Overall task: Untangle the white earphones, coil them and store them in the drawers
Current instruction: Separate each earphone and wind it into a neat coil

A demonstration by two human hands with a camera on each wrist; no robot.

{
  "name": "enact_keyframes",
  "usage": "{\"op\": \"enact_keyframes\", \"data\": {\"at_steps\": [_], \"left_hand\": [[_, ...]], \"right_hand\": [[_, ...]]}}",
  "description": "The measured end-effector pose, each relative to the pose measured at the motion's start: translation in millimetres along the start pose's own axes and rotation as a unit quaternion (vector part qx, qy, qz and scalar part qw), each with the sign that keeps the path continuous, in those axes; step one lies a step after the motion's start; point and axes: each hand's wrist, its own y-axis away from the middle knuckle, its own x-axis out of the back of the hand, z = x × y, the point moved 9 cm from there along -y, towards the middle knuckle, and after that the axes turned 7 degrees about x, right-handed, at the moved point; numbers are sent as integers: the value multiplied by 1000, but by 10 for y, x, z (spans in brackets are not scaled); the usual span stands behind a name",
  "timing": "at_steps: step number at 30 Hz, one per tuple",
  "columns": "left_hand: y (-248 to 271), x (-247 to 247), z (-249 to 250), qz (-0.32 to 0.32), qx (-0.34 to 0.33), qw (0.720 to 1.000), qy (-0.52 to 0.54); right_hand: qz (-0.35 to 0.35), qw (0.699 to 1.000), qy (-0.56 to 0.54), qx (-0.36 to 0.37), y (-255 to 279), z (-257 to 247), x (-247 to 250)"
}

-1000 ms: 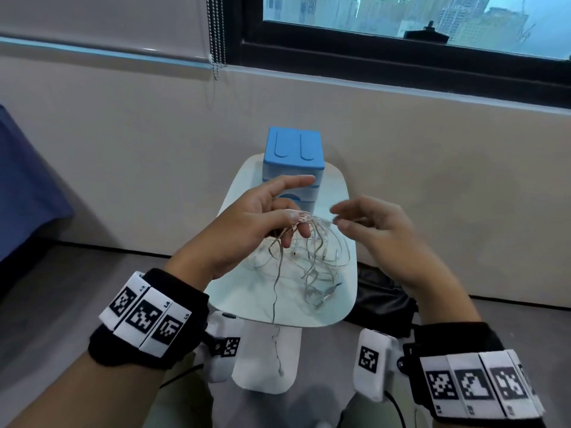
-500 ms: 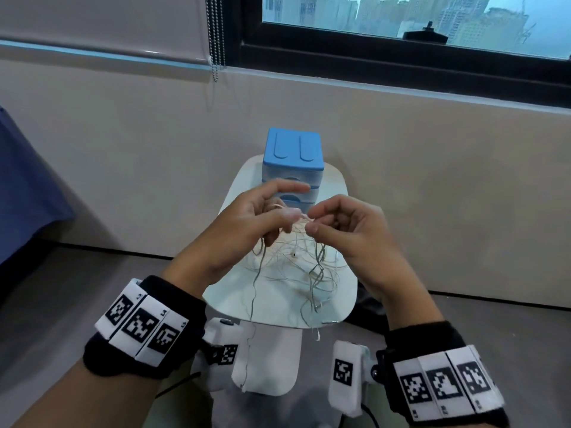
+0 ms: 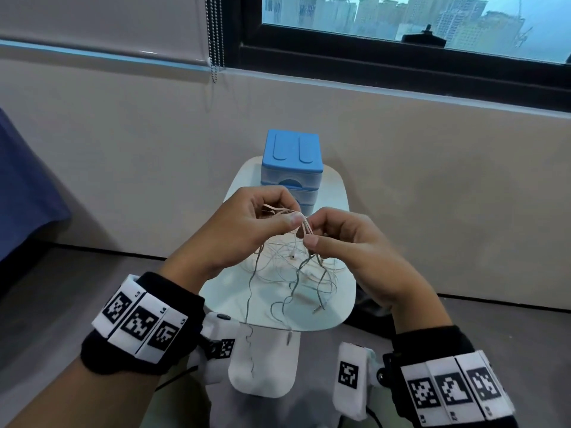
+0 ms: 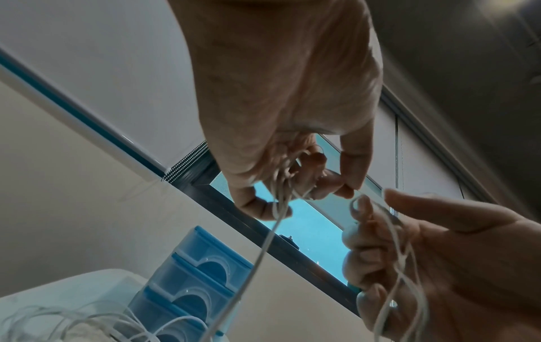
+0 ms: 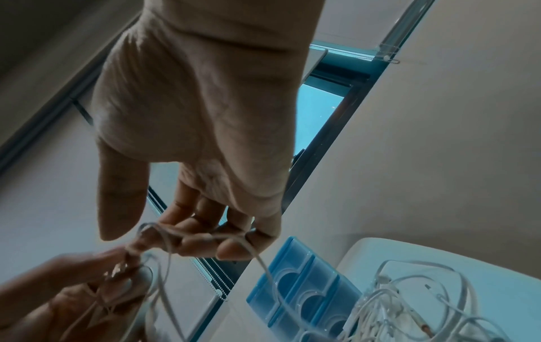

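The white earphones (image 3: 290, 267) are a tangle of thin cords, partly lifted off the small white table (image 3: 338, 267), with loose ends and a plug dangling to the front edge. My left hand (image 3: 289, 216) pinches a bunch of cords between thumb and curled fingers. Just to its right, my right hand (image 3: 310, 233) pinches the same bunch, fingertips nearly touching the left's. The blue drawers (image 3: 292, 162) stand at the table's far end, all shut. The left wrist view shows the cord (image 4: 263, 243) hanging from the left hand's fingers (image 4: 304, 182). The right wrist view shows cords looped over the right hand's fingers (image 5: 205, 240).
The wall and a dark-framed window stand right behind the table. A bead chain (image 3: 214, 41) hangs from the blind. A black bag (image 3: 367, 307) lies on the floor at the table's right. Blue fabric (image 3: 24, 196) fills the left edge.
My right hand, open and apart a second ago, has moved left to my left hand and pinched the cords. The bundle has risen a little off the table.
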Motion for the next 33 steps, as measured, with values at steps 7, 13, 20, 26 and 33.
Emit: {"op": "enact_keyframes", "data": {"at_steps": [7, 13, 20, 26, 33], "left_hand": [[-31, 103, -13, 24, 22, 998, -60], [-110, 507, -122, 173, 57, 981, -71], [-100, 764, -76, 214, 57, 973, 60], [-108, 696, 111, 133, 7, 982, 135], [-30, 700, 287, 149, -35, 967, 206]], "right_hand": [[61, 997, 12, 40, 21, -214, 159], [92, 988, 98, 78, 99, -456, 273], [141, 974, 158, 76, 264, -556, 534], [148, 968, 188, 79, 407, -558, 663], [-18, 979, 185, -83, 592, 154, 357]]}}
